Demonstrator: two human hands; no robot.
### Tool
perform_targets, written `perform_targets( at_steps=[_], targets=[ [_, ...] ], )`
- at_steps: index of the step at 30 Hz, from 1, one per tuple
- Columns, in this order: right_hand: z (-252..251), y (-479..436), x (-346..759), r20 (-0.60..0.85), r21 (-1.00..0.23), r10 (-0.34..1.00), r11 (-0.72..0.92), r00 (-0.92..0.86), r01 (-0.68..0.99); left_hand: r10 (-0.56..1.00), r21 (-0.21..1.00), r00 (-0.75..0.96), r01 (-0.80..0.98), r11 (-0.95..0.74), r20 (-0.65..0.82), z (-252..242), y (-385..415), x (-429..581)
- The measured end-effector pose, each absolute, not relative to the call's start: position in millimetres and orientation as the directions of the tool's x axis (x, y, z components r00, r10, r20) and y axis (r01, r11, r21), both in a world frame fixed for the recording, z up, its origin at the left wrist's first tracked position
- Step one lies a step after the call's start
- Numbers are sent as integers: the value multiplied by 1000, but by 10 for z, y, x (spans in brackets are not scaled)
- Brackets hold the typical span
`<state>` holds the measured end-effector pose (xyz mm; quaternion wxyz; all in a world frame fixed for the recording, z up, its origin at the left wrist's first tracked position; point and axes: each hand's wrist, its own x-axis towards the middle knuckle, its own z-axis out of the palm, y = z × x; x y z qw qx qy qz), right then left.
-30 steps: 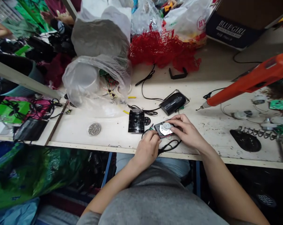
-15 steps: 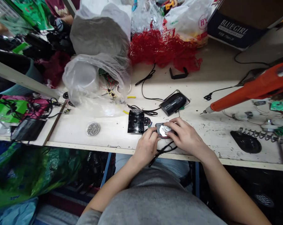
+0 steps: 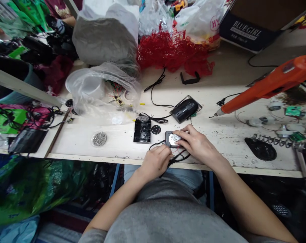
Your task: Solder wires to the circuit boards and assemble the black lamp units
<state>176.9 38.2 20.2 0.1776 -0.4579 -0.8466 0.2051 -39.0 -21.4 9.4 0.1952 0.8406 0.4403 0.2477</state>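
Note:
My right hand [image 3: 197, 143] grips a small dark housing [image 3: 168, 135] on the bench, its thumb and fingers around a white round part [image 3: 176, 137] set in it. Thin red wires show at the housing's lower edge. Just to the left, my left hand [image 3: 156, 160] has its fingers pinched on a black cable [image 3: 179, 158], which loops out on both sides of the hand. An open black casing half [image 3: 142, 131] lies left of the housing, with a round black dial [image 3: 156, 129] beside it. Behind my right hand rests a black casing [image 3: 184, 110] with a wire stand.
A dish of small screws [image 3: 99, 138] sits left on the bench [image 3: 117, 145]. An orange electric screwdriver [image 3: 259, 89] hangs in from the right. Near it are a spring [image 3: 276, 141] and a black plate [image 3: 260, 152]. Clear plastic bags [image 3: 102, 111] and red netting [image 3: 173, 50] lie behind.
My left hand has moved slightly down from the housing's left edge, baring that edge and a loop of cable. My right hand stays on the housing. The view has shifted slightly.

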Motion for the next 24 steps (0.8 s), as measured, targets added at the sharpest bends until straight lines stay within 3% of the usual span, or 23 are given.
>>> perform_targets(
  at_steps=[4, 7, 12, 17, 20, 24],
  targets=[
    [209, 370, 1771, 109, -550, 856, 475, -506, 687, 898, 744, 360, 521, -420, 254, 160, -190, -348],
    [202, 353, 1722, 107, -504, 857, 484, -504, 716, 953, 829, 206, 474, -297, 224, 185, -168, -323],
    [145, 299, 1619, 173, -344, 863, 504, -474, 792, 976, 818, 160, 535, -211, 147, 185, -154, -321],
    [120, 312, 1597, 315, -411, 792, 611, -523, 677, 982, 709, 184, 686, -162, 47, 129, -174, -317],
    [158, 349, 1600, 262, -390, 798, 602, -543, 697, 982, 653, 187, 742, -155, 20, 61, -166, -308],
    [260, 403, 1606, 122, -331, 796, 595, -592, 732, 984, 666, 180, 732, -143, 13, 24, -139, -311]
  ],
)
